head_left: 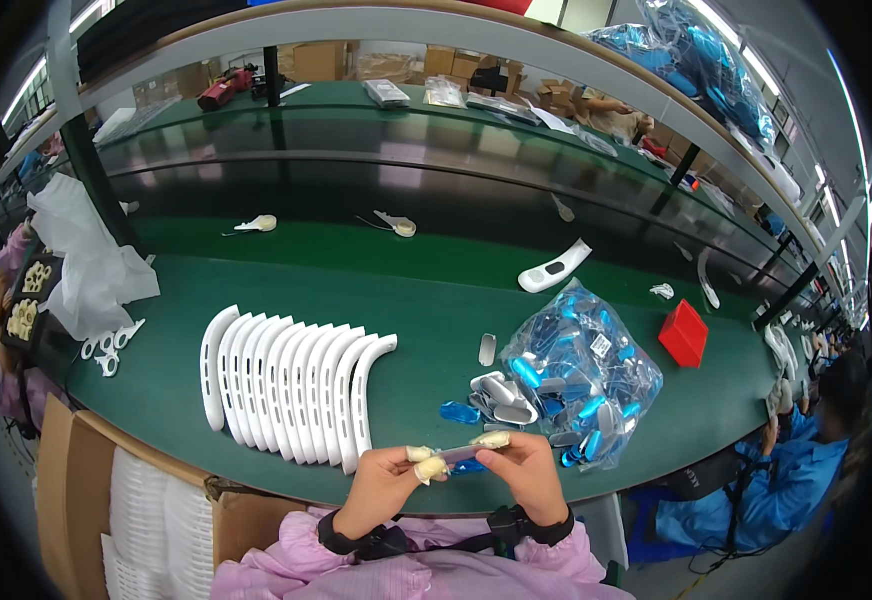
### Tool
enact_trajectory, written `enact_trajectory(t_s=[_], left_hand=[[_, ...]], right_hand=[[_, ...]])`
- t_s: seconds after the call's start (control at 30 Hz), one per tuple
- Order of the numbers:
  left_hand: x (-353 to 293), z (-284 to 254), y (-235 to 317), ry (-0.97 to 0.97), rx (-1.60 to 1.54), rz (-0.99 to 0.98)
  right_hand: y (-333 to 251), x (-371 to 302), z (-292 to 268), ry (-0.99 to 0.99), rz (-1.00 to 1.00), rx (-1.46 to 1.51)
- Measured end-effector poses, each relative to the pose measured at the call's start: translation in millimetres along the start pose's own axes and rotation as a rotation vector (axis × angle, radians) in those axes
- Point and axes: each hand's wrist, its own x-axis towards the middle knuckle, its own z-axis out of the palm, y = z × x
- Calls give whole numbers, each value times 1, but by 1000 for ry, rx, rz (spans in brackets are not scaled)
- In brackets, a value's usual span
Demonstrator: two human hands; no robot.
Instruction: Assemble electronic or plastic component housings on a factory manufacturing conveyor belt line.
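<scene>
Near the table's front edge, my left hand (384,487) and my right hand (528,474) meet around a small grey oval cover (461,454). Both pinch it by its ends, and pale finger cots sheath several of my fingertips. A bit of blue film (469,466) shows just below the cover; whether it is attached, I cannot tell. Beyond my hands lies a loose pile of grey and white oval covers (504,398), with a blue film piece (459,411) beside it. A clear plastic bag (596,350) of blue-filmed covers rests to the right.
A row of curved white shells (296,385) stands at left, near white scissors (108,350). One white shell (554,268) lies farther back, and a red bin (684,333) sits at right. Open cartons (81,500) flank me; co-workers sit at both sides.
</scene>
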Motion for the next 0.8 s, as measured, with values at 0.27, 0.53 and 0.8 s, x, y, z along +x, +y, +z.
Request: enact_trajectory(t_s=[0.27, 0.53, 0.8], left_hand=[[2, -11, 0, -303, 285, 431], [14, -2, -10, -6, 50, 85], [11, -1, -9, -68, -25, -8]], right_hand=[[21, 19, -7, -468, 302, 772], [20, 10, -3, 13, 88, 345], [10, 6, 2, 93, 39, 69]])
